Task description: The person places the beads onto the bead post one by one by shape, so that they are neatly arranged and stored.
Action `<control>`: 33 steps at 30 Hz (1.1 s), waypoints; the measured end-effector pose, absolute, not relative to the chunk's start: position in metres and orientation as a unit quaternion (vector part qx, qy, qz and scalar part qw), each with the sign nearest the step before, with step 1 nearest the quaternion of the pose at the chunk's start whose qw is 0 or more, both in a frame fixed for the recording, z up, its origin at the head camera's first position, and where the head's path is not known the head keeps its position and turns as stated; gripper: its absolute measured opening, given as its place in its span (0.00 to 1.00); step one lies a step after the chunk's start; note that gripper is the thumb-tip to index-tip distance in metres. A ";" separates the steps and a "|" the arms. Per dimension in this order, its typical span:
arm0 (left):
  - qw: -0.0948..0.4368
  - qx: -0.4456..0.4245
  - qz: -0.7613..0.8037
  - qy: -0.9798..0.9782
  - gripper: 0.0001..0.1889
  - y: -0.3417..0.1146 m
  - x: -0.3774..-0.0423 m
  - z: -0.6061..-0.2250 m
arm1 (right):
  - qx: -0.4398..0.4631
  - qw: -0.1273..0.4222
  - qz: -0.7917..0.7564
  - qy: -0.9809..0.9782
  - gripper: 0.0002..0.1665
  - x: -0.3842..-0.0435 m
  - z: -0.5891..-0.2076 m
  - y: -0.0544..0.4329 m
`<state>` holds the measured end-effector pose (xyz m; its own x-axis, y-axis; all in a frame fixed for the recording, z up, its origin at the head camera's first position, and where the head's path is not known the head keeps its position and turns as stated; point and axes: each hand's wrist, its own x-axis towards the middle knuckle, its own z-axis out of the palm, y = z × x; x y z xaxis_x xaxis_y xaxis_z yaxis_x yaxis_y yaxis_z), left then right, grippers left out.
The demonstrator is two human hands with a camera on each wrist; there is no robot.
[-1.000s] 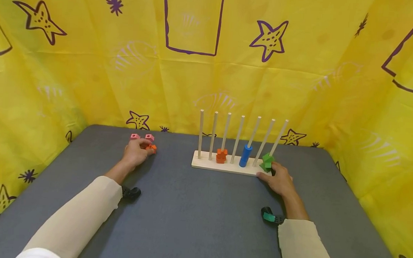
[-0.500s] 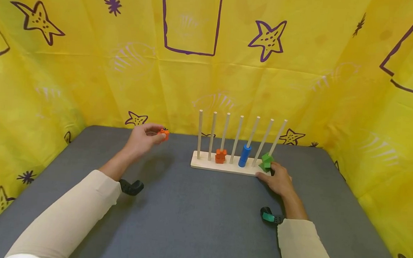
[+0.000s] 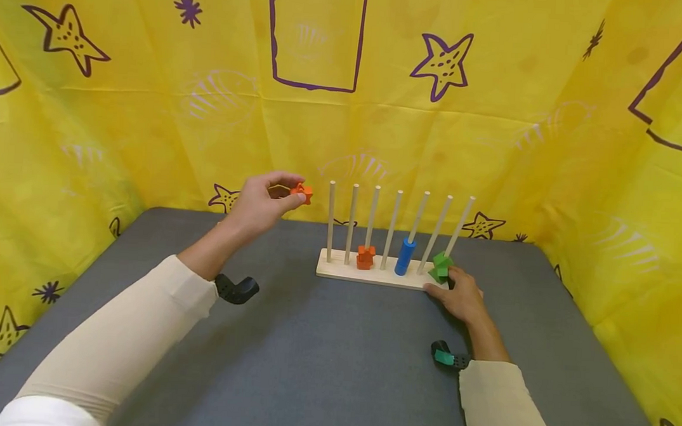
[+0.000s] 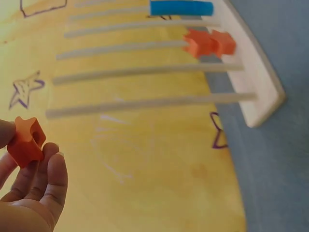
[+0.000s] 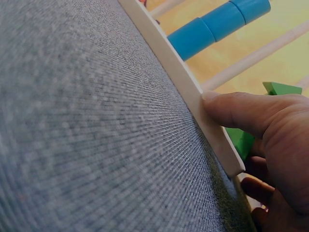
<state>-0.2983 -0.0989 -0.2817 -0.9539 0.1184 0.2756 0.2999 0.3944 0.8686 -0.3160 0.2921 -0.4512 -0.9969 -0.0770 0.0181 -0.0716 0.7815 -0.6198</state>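
Note:
In the head view my left hand (image 3: 259, 203) is raised left of the wooden peg rack (image 3: 344, 273), pinching an orange star-shaped bead (image 3: 305, 194) between thumb and fingers. The hole through that bead (image 4: 35, 137) shows in the left wrist view, apart from the nearest peg (image 4: 145, 103). My right hand (image 3: 462, 298) grips the right end of the rack's base, thumb on the front edge. Stacked orange stars (image 3: 365, 258) sit on the third peg from the left, blue cylinders (image 3: 404, 257) on the fifth, and green triangular beads (image 3: 441, 268) on the rightmost, beside my right fingers.
The rack stands on a grey table (image 3: 323, 352) near its back. Behind and at both sides hangs a yellow cloth (image 3: 299, 128) with sea drawings. A black wrist mount sits on each arm. My left arm covers part of the table's far left.
My left hand has lifted the orange star bead off the table and carried it up and rightward to the rack's left side. The right hand has stayed on the base.

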 end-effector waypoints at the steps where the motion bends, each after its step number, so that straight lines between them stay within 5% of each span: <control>1: 0.088 -0.131 -0.535 -0.830 0.19 -0.095 -0.299 -0.279 | -0.039 0.004 -0.328 0.944 0.41 -0.316 -0.452 0.292; 33: 0.102 -0.186 -0.583 -0.784 0.16 0.010 -0.336 -0.258 | -0.043 0.000 -0.324 0.945 0.40 -0.318 -0.453 0.294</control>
<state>-0.3357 0.0098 -0.2583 -0.9099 0.1733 0.3769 0.4108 0.2503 0.8767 -0.3176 0.2940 -0.4534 -0.9963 -0.0808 0.0275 -0.0807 0.7858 -0.6133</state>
